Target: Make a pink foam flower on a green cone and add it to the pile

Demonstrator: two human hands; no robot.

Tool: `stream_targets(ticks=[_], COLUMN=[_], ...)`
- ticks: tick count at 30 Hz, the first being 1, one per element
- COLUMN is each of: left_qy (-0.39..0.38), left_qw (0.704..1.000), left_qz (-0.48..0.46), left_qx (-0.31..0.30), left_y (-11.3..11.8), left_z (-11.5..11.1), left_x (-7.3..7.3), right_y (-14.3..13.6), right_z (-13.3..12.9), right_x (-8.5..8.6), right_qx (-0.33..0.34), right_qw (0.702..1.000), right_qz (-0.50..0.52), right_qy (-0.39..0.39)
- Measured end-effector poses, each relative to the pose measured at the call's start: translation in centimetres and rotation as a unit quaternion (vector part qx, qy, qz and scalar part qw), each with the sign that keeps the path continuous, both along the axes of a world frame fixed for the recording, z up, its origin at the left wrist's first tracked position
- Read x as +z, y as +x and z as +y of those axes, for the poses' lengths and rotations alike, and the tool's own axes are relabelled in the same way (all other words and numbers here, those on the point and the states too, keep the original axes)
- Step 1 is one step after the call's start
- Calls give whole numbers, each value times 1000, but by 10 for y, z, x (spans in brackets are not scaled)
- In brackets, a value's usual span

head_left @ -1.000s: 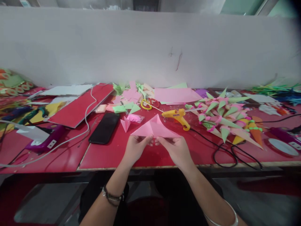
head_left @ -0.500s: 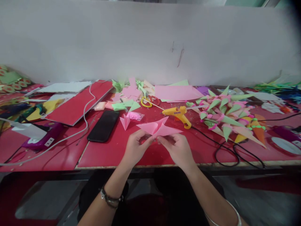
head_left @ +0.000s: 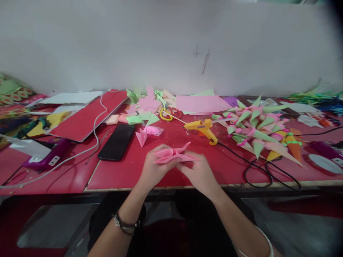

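Pink folded paper [head_left: 171,156]: drawn inward since a second ago, from a wide, flat-fronted triangle to a narrower, bunched form with one point sticking up at the right; it also sits nearer the person, held between both hands above the near part of the table.
Left hand [head_left: 154,165]: clamped on the paper's left side, thumb in front and reaching toward the middle.
Right hand [head_left: 199,172]: clamped on the paper's right side, its thumb close to the left one.
Wristwear: dark bracelet [head_left: 125,225] on the left wrist, pale bangle [head_left: 264,242] on the right forearm.
Small pink piece [head_left: 142,137]: pointed and pleated, just beyond the left hand, beside a clear packet [head_left: 153,131] with pink contents.
Phone [head_left: 117,142]: black, lying flat to the left of the hands.
Glue gun [head_left: 202,129]: yellow, on its side beyond the right hand, nozzle to the left; its black cord [head_left: 258,186] loops to the right.
Paper cones [head_left: 254,125]: green and pink, heaped right of the glue gun.
Pink sheets [head_left: 202,104]: flat, near the pale wall [head_left: 134,46].
Red board [head_left: 88,117]: at the left, a white cable [head_left: 95,130] running over it.
Table [head_left: 125,176]: red-topped.
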State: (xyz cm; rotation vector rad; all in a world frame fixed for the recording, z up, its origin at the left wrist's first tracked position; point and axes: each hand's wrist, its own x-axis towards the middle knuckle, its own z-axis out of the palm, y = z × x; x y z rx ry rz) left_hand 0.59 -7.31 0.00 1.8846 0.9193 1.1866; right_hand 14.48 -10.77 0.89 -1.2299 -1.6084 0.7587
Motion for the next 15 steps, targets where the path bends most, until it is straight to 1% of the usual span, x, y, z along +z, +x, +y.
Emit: stream_targets(ticks=[2,4,7,9,11,15], left_qy=[-23,-34,-40,-55,-82,-119], left_qw=[999,998,997,996,995,991], left_qz=[-15,-36,-61,-57,-49,-55], left_qx=[26,34,35,31,22,-8], left_y=[2,2,2,1,2,3], left_z=[0,0,2,2,2,0], left_x=[-1,-3,-4,-4,-4,-4], right_y=[-1,-2,-3,-2,0,3], right_z=[0,0,2,3,3,2], right_x=[-1,-3,-5,-6,-5,1], right_qx=[6,1,-28,-58,-81,-73], right_qw=[1000,1000,998,992,987,992], right_qz=[-13,-11,53,108,136,101], right_qy=[5,0,-15,-22,-25,-24])
